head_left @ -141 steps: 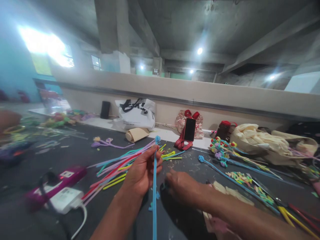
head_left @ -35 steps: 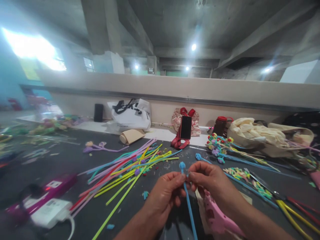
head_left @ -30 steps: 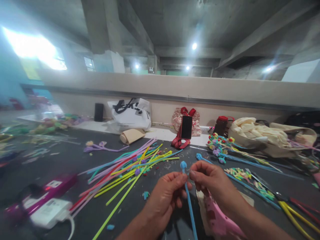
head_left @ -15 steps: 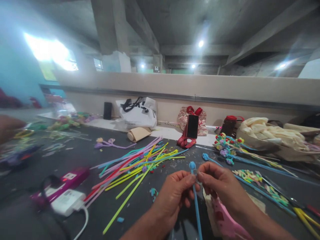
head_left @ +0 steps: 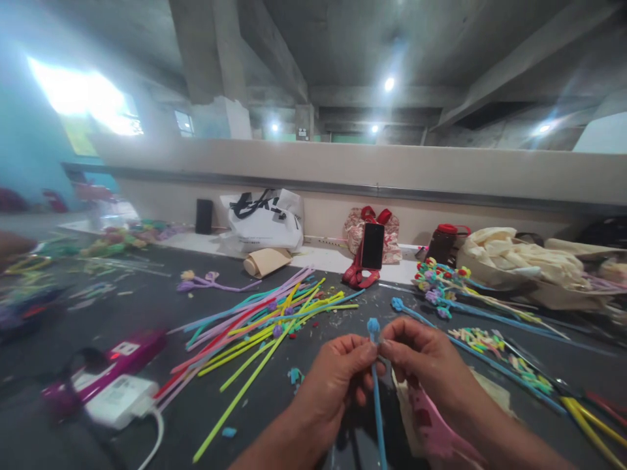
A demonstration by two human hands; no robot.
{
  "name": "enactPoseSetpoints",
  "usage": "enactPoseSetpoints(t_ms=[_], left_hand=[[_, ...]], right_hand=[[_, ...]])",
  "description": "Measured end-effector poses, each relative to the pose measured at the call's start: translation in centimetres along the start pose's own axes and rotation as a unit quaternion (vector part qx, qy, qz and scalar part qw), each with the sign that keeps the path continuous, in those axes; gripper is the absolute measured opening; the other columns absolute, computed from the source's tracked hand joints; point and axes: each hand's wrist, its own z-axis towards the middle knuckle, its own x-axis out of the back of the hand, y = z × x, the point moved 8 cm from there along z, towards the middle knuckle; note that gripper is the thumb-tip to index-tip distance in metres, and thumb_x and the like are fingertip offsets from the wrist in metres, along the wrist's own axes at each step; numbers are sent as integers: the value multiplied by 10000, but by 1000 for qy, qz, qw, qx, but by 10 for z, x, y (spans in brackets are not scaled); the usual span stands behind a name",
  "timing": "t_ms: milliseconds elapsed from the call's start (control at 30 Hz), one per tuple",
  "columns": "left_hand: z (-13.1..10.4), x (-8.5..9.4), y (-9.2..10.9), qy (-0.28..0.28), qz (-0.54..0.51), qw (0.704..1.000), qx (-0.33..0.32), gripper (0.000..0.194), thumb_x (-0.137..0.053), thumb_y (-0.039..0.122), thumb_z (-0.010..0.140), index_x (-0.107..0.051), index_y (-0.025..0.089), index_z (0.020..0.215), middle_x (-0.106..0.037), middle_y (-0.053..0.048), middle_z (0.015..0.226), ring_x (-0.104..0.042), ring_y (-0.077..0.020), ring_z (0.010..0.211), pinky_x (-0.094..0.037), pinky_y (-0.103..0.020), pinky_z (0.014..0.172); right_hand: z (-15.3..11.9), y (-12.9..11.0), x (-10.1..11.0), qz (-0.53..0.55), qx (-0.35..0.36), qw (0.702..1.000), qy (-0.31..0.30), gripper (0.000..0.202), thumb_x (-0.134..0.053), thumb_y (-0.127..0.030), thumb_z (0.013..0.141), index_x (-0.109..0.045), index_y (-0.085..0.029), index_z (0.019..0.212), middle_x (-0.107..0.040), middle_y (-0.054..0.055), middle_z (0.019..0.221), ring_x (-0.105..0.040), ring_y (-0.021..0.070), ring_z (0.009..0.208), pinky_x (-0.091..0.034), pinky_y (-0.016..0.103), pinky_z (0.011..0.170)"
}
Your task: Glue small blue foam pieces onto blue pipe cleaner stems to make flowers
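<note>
A blue pipe cleaner [head_left: 377,408] stands nearly upright between my hands, its top end wound into a small knob. My left hand [head_left: 343,365] pinches the stem just below the knob between thumb and forefinger. From the other side, the closed fingertips of my right hand [head_left: 416,349] meet it at the same spot; whatever sits between them is too small to make out. Beneath my right wrist lies a pink tool [head_left: 435,424], partly covered by the arm. Left of my hands, a loose pile of coloured pipe cleaners [head_left: 259,333] spreads over the dark table.
Finished-looking pipe-cleaner flowers [head_left: 435,287] lie at right, near cut pieces [head_left: 477,339] and yellow-handled scissors [head_left: 582,418]. A phone [head_left: 373,246] leans at the back beside a white bag [head_left: 269,222]. A purple power strip [head_left: 127,352] with a white charger [head_left: 122,398] sits front left.
The whole view has shifted slightly, so things appear a little farther left. Both hands stay at the blue pipe cleaner below its knob, with only slight finger movement.
</note>
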Motion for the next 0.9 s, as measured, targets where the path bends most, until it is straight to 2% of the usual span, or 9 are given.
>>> enactPoseSetpoints(t_ms=[200,400,533,733,900], left_hand=[[-3,-4,2,-9,-37,999,22,173,-627,270,652,-532,128,621,-515,30,517,-390,-19,387,-279,-130,375],[-7,-10,4,-39,-13,999,2,184,-579,272,697,-524,125,602,-495,29,511,-374,-17,379,-245,-128,355],[-9,-13,2,-53,-3,999,12,185,-572,280,698,-533,122,613,-484,29,498,-362,-18,377,-240,-130,358],[-7,-12,2,-39,-9,999,4,185,-568,267,700,-504,132,590,-479,28,508,-340,-20,380,-232,-139,363],[-5,-11,3,-43,-30,998,-17,208,-566,294,709,-508,130,595,-428,40,493,-340,-24,402,-221,-140,380]], right_hand=[[-1,-2,0,-3,-2,1000,-23,129,-616,-266,715,-597,-148,666,-572,-36,540,-428,51,434,-287,155,396],[-1,2,-6,86,-32,992,-86,125,-637,-254,711,-589,-141,683,-571,-41,506,-414,40,399,-244,152,386],[-1,7,-8,116,-61,985,-111,158,-671,-268,671,-587,-135,665,-567,-37,498,-417,39,380,-239,156,379],[0,10,-9,138,-87,981,-104,176,-675,-276,662,-591,-120,670,-575,-31,515,-429,31,372,-232,158,381],[0,5,-8,124,-63,988,-70,173,-630,-296,709,-600,-126,696,-619,-9,581,-451,36,389,-250,150,373]])
